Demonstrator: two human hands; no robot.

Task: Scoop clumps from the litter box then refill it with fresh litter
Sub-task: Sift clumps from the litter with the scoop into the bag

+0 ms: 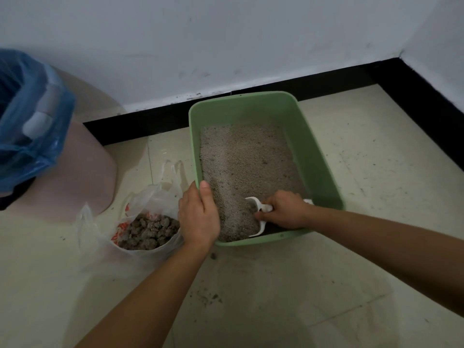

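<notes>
Green plastic forms the litter box (319,156), which sits on the floor (376,247) at frame centre and holds grey litter (241,159). The left hand (198,214) grips its lower-left rim, thumb inside. The right hand (286,209) is wrapped round the handle of a white scoop (261,228) resting in the litter at the box's near end. Left of the box, a clear plastic bag (155,197) holds brownish clumps (150,231).

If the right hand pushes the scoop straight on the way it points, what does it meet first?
Litter first, piled ahead of the scoop; beyond that, probably the litter box wall where the left hand grips.
</notes>
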